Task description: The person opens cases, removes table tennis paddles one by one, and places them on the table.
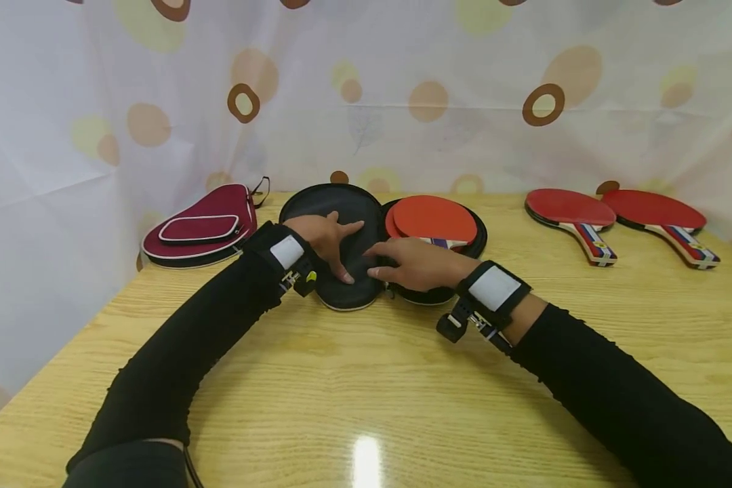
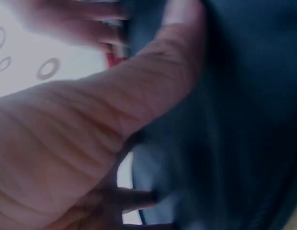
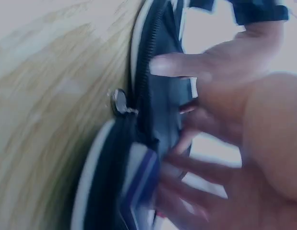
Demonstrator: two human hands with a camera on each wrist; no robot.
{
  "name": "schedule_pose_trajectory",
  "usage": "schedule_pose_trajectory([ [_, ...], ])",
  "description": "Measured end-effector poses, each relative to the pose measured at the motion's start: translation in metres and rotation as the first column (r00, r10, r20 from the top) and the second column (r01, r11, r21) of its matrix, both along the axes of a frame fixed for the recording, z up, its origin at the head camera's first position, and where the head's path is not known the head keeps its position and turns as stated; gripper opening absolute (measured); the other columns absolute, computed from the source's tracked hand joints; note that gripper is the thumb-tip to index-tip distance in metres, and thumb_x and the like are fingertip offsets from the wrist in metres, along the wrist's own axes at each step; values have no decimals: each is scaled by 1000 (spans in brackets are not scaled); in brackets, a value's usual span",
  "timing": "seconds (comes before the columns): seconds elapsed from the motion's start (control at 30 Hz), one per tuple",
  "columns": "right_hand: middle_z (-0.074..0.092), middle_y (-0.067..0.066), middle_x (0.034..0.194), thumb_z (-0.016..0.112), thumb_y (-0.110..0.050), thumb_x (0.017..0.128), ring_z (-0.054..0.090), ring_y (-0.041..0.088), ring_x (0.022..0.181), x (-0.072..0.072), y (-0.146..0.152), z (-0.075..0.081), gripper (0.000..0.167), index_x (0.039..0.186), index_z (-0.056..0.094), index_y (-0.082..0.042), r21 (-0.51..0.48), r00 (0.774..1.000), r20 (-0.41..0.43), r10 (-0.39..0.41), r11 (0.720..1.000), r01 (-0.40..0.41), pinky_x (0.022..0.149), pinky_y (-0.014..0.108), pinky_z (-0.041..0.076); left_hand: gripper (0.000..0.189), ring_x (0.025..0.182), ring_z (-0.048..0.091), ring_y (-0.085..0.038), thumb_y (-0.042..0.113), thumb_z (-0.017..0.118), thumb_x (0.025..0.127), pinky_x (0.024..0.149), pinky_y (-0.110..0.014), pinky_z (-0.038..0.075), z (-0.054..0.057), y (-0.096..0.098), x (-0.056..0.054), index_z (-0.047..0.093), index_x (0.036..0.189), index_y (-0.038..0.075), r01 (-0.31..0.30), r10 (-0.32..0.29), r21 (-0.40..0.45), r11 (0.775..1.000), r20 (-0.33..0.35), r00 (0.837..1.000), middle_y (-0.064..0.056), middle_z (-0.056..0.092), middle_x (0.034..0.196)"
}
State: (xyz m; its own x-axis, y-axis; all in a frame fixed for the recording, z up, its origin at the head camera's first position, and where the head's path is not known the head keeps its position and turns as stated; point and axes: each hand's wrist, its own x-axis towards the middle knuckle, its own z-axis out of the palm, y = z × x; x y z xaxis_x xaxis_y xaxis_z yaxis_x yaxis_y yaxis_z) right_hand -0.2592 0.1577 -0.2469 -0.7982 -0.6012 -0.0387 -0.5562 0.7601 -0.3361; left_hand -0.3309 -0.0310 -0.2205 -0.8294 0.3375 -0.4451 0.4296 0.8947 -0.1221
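Note:
A black table tennis paddle case [image 1: 356, 203] lies unfolded on the table, its two halves side by side. My left hand [image 1: 322, 237] rests over the left half with thumb and fingers spread; in the left wrist view its thumb lies against the dark fabric [image 2: 244, 105]. Red paddles [image 1: 436, 215] sit in the right half, one overlapping another. My right hand [image 1: 417, 264] reaches across the front of that half, fingers extended toward the left one. The right wrist view shows its fingers by the zipper [image 3: 150, 52], with a metal zipper pull [image 3: 120, 101] hanging at the seam.
A closed maroon paddle case [image 1: 198, 227] with a front pocket lies at the back left. Two red paddles, one nearer [image 1: 570, 209] and one farther right [image 1: 655, 210], lie at the back right. A patterned curtain [image 1: 366, 95] hangs behind the wooden table [image 1: 317, 393].

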Motion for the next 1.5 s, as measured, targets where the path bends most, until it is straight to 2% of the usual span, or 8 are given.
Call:
schedule_pose_trajectory([
  [0.07, 58, 22, 135, 59, -23, 103, 57, 36, 122, 5, 10, 3, 45, 140, 54, 3, -52, 993, -63, -95, 994, 92, 101, 49, 46, 120, 151, 18, -42, 69, 75, 76, 108, -67, 33, -5, 2, 1, -2, 162, 37, -13, 13, -7, 1000, -18, 1000, -17, -1, 169],
  [0.17, 53, 31, 130, 63, -24, 101, 52, 44, 118, 10, 30, 7, 51, 137, 50, 9, -44, 953, -112, -283, 959, 280, 98, 55, 46, 119, 151, 18, -44, 71, 72, 76, 105, -70, 34, -9, 6, 7, -4, 162, 36, -18, 18, 9, 1000, -60, 998, -18, -4, 168],
  [0.3, 50, 38, 124, 58, -25, 102, 54, 46, 112, 11, 57, 7, 59, 141, 37, 15, 47, 907, -35, -420, 906, 421, 88, 53, 49, 114, 151, 14, -47, 72, 66, 82, 106, -71, 32, -12, 14, 16, -4, 163, 32, -17, 19, 38, 999, -61, 998, -21, -6, 167],
  [0.4, 58, 31, 108, 55, -21, 102, 60, 35, 94, 7, 68, 4, 55, 138, 36, 16, 65, 904, 24, -428, 903, 426, 75, 42, 50, 113, 150, 12, -50, 72, 63, 84, 107, -70, 31, -13, 20, 21, -5, 163, 29, -21, 23, 38, 999, -54, 998, -24, -6, 166],
  [0.57, 57, 16, 85, 57, -18, 101, 58, 25, 74, -5, 72, -4, 44, 128, 43, 13, 64, 894, 4, -448, 892, 447, 64, 34, 45, 113, 148, 15, -54, 71, 62, 85, 108, -68, 33, -15, 28, 24, -6, 163, 25, -26, 27, 17, 1000, -56, 998, -26, -4, 166],
  [0.93, 58, 13, 85, 61, -18, 97, 56, 24, 70, -19, 75, -8, 44, 130, 51, 9, 50, 885, -81, -459, 885, 463, 61, 34, 43, 114, 147, 17, -55, 70, 63, 85, 107, -67, 35, -18, 33, 25, -6, 163, 23, -30, 31, 10, 999, -56, 998, -27, -4, 166],
  [1.13, 66, 18, 93, 60, -18, 97, 58, 24, 65, -7, 95, 6, 51, 139, 47, 9, -13, 892, -158, -424, 904, 428, 59, 37, 43, 113, 147, 17, -54, 70, 62, 85, 107, -66, 36, -17, 32, 25, -5, 163, 23, -29, 29, 9, 1000, -63, 998, -27, -3, 166],
  [1.5, 67, 22, 91, 63, -25, 95, 57, 29, 68, 37, 174, 36, 58, 141, 45, 6, 28, 834, -286, -472, 866, 500, 55, 42, 45, 113, 148, 12, -53, 69, 63, 85, 106, -69, 33, -15, 27, 23, -7, 163, 26, -65, 66, 24, 998, -39, 997, -25, -8, 166],
])
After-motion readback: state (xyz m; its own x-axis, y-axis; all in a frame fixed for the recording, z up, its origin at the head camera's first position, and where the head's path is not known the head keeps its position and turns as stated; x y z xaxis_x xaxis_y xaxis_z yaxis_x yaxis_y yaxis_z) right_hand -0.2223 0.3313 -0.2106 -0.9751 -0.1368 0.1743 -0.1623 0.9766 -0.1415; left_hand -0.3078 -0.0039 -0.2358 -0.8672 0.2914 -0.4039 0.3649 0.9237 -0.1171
